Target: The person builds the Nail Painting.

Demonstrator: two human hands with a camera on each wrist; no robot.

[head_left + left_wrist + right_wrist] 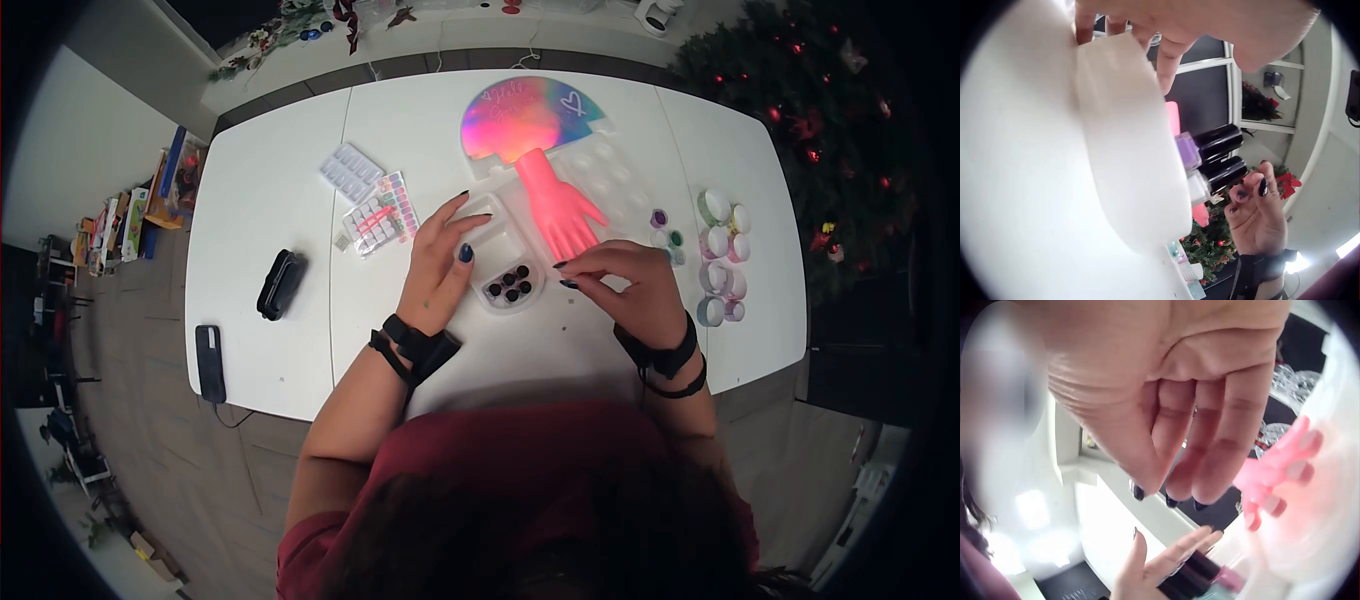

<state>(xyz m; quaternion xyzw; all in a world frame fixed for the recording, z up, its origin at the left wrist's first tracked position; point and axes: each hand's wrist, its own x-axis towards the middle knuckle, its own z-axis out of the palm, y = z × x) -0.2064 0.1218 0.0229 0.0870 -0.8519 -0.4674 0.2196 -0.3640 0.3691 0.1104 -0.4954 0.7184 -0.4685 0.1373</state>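
Observation:
My left hand (438, 268) lies along the left side of a white plastic tray (490, 238), its fingers extended over the rim and the thumb apart from them. Small nail polish bottles (510, 284) with black caps stand upright in the tray's near compartment. Purple and clear bottles (1189, 150) show beyond its wall in the left wrist view. My right hand (628, 280) hovers beside the fingertips of a pink practice hand (563, 208), fingers loosely bent. A gap shows between its thumb and index tips, with nothing visible there. Pale tips (1300, 470) show on the pink fingers.
A holographic fan-shaped palette (530, 120) lies at the back. Right of it stand several lidded jars (714, 242). On the left are clear plastic boxes (352, 172), a colourful sticker sheet (400, 200), a black case (282, 285) and a dark phone-like device (210, 362).

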